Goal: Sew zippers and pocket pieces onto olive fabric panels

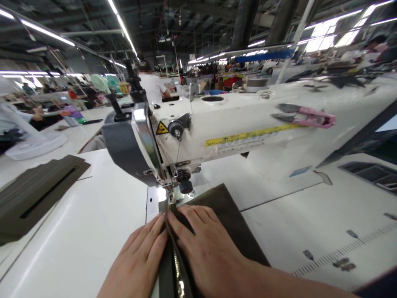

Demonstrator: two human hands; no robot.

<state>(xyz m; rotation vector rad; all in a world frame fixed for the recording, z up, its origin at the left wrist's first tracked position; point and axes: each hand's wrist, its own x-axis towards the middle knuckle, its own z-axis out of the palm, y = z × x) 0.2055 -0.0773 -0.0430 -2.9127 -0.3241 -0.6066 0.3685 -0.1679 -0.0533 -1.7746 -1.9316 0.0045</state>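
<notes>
A dark olive fabric panel (231, 219) lies on the sewing table, its far end under the presser foot (171, 198) of a white sewing machine (192, 120). Along its left part runs a strip with shiny gold teeth, which looks like a zipper (177, 265). My left hand (139, 256) rests flat at the strip's left side, fingers stretched towards the foot. On the right, my right hand (207, 244) presses the panel down, fingers extended and spread. Both sets of fingertips are just in front of the foot, close to the strip. The fabric's near end runs out of view.
A stack of olive fabric pieces (40, 194) with dark slots lies at the left. Pink-handled thread snips (305, 116) rest on the machine arm above a yellow measuring tape (248, 135). A ruler scale (335, 252) marks the table at right. A person in white (151, 87) sits beyond the machine.
</notes>
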